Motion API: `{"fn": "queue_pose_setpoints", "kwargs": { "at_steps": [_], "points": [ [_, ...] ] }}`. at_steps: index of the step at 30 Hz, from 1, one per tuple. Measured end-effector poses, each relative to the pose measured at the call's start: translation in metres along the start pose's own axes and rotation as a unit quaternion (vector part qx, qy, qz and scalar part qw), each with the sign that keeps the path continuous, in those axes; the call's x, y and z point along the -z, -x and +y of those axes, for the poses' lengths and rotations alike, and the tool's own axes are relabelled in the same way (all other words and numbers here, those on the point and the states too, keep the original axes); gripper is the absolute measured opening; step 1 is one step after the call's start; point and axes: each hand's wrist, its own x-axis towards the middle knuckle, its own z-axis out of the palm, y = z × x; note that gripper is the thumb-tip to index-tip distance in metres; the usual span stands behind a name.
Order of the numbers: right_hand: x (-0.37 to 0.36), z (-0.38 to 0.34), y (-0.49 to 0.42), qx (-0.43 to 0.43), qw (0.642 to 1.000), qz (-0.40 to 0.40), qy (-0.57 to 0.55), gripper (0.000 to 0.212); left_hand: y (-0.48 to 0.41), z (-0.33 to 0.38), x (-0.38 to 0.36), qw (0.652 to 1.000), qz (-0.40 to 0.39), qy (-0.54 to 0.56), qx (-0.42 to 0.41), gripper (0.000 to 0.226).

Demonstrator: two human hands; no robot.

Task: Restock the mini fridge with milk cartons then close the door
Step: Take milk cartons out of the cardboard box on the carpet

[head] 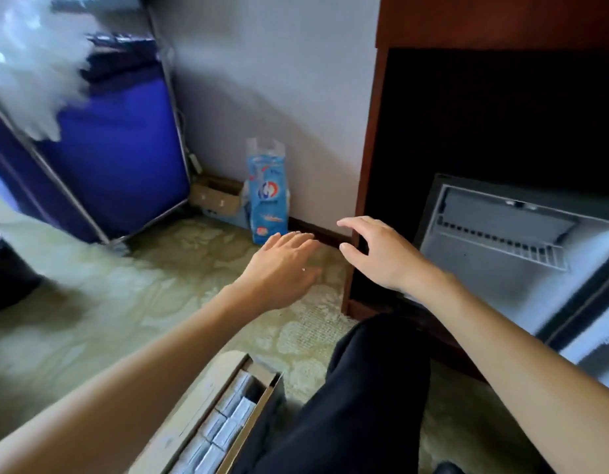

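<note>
A cardboard box [207, 398] lies on the carpet at the bottom centre, open along its top, with several grey-topped milk cartons [227, 425] packed in rows. The mini fridge door [501, 254] hangs open at the right, showing its pale inner liner and a rail shelf; the fridge sits in a dark wooden cabinet [368, 159]. My left hand [282, 268] hovers over the carpet with straight fingers, holding nothing. My right hand [374, 251] is beside it, fingers spread and slightly bent, empty, in front of the cabinet's edge.
A blue laundry cart [118, 148] on a metal frame stands at the left. A blue-and-white package [267, 196] and a small cardboard box [215, 193] lean by the wall. A dark bin [5, 268] is at the far left. My knee in dark trousers [364, 388] is at the bottom.
</note>
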Motion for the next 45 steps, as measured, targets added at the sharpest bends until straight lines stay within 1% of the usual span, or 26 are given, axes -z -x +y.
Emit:
{"fn": "queue_pose_setpoints", "kwargs": {
  "at_steps": [4,8,11,14,16,19,22,25,27,29,30,32,33,36,39,42,45],
  "points": [
    [-0.049,-0.031,-0.013,0.033,0.998,-0.040,-0.020,0.047,0.057,-0.041,-0.017,0.999,0.006,-0.012,0.042,0.052],
    [-0.103,-0.059,-0.011,0.044,0.989,-0.115,-0.080,0.047,0.124,-0.062,-0.051,0.995,-0.020,0.001,0.093,0.050],
    [-0.144,-0.077,-0.007,0.044,0.980,-0.170,-0.095,0.047,0.174,-0.070,-0.076,0.988,-0.047,0.023,0.145,0.049],
    [-0.192,-0.093,0.001,0.059,0.965,-0.241,-0.082,0.048,0.220,-0.078,-0.107,0.968,-0.088,0.053,0.230,0.046],
    [-0.220,-0.101,0.008,0.058,0.954,-0.282,-0.078,0.050,0.247,-0.081,-0.128,0.954,-0.114,0.066,0.268,0.044],
    [-0.255,-0.109,0.017,0.062,0.943,-0.320,-0.067,0.050,0.278,-0.085,-0.157,0.938,-0.140,0.075,0.307,0.044],
    [-0.288,-0.112,0.028,0.079,0.933,-0.347,-0.054,0.049,0.295,-0.086,-0.176,0.926,-0.145,0.084,0.338,0.043],
    [-0.319,-0.108,0.044,0.111,0.913,-0.393,-0.005,0.047,0.308,-0.084,-0.191,0.913,-0.143,0.102,0.367,0.036],
    [-0.333,-0.104,0.051,0.127,0.896,-0.424,0.030,0.045,0.317,-0.082,-0.202,0.909,-0.154,0.095,0.375,0.029],
    [-0.342,-0.103,0.053,0.139,0.888,-0.435,0.051,0.044,0.326,-0.080,-0.212,0.911,-0.174,0.072,0.368,0.028],
    [-0.347,-0.103,0.053,0.146,0.886,-0.435,0.060,0.045,0.330,-0.078,-0.216,0.910,-0.184,0.061,0.365,0.032],
    [-0.356,-0.103,0.053,0.165,0.878,-0.441,0.083,0.047,0.335,-0.074,-0.221,0.910,-0.197,0.048,0.363,0.049],
    [-0.360,-0.103,0.053,0.173,0.872,-0.448,0.095,0.047,0.337,-0.072,-0.223,0.909,-0.194,0.042,0.366,0.052],
    [-0.368,-0.103,0.052,0.203,0.852,-0.464,0.133,0.043,0.343,-0.066,-0.231,0.906,-0.164,0.035,0.388,0.044],
    [-0.375,-0.105,0.055,0.239,0.833,-0.472,0.160,0.042,0.346,-0.064,-0.237,0.899,-0.140,0.034,0.413,0.042],
    [-0.385,-0.108,0.058,0.265,0.820,-0.477,0.172,0.037,0.349,-0.065,-0.239,0.906,-0.128,0.041,0.402,0.041],
    [-0.397,-0.110,0.059,0.281,0.815,-0.470,0.189,0.030,0.352,-0.066,-0.239,0.910,-0.125,0.040,0.393,0.040]
  ]
}}
